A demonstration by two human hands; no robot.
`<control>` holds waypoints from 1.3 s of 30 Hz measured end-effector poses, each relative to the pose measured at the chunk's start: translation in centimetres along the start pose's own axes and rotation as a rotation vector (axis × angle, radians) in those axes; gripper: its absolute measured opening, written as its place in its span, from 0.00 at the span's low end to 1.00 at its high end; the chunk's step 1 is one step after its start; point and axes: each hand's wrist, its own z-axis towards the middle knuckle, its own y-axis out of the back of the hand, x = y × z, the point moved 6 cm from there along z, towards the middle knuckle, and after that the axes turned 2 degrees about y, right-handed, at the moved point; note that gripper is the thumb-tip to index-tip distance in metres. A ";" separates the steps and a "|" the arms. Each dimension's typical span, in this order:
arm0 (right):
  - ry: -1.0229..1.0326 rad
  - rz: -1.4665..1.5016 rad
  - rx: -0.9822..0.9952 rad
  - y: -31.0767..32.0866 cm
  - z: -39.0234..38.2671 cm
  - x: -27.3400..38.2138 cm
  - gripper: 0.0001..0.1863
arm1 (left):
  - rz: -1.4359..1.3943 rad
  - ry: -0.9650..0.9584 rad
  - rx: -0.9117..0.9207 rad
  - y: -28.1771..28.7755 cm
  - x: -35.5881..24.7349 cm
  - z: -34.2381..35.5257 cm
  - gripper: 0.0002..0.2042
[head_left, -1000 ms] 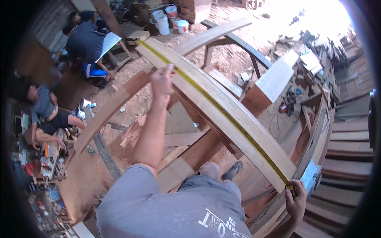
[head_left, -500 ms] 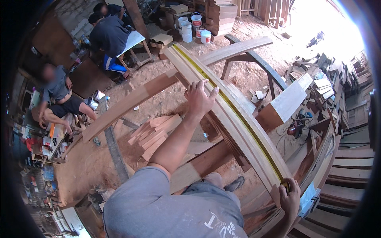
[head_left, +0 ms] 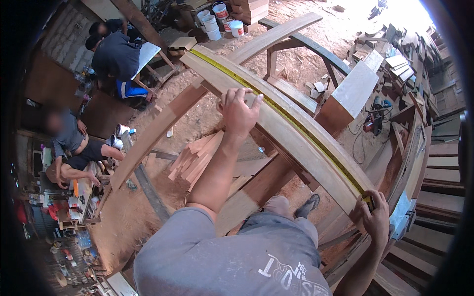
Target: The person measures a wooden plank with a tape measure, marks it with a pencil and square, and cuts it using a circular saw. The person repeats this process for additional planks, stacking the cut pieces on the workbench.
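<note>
A long pale wooden board (head_left: 306, 165) slants from the upper middle down to the right, lying on top of other boards. A yellow tape measure blade (head_left: 291, 126) is drawn out along its length. At the lower right end my right hand (head_left: 376, 217) is closed round the tape measure case (head_left: 367, 200). My left hand (head_left: 240, 112) grips the board's near edge toward the far end, fingers bent over it and thumb close to the blade. The blade's far end lies at the board's far tip, away from both hands.
Trestle beams (head_left: 148, 130) support the boards. Cut wood pieces (head_left: 197, 160) lie on the dusty ground below. A boxy wooden block (head_left: 345, 96) and a power tool (head_left: 373, 121) are at the right, near a scrap pile. Buckets (head_left: 212, 27) stand behind; people (head_left: 116, 56) sit at the left.
The whole view has shifted, and the near board now shows a wider face beside the tape. My left hand stays on the board and my right hand on the tape case.
</note>
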 end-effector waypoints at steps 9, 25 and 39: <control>-0.009 0.052 -0.003 -0.1 0.7 -0.8 0.15 | -0.005 -0.138 0.150 -0.1 -4.7 -2.7 0.11; -0.056 0.052 0.048 0.0 1.1 -1.3 0.16 | 0.016 -0.080 0.159 0.2 -3.5 -1.1 0.10; -0.041 0.076 0.085 -0.1 1.2 -1.5 0.16 | -0.002 -0.122 0.181 -0.3 -3.4 -0.9 0.11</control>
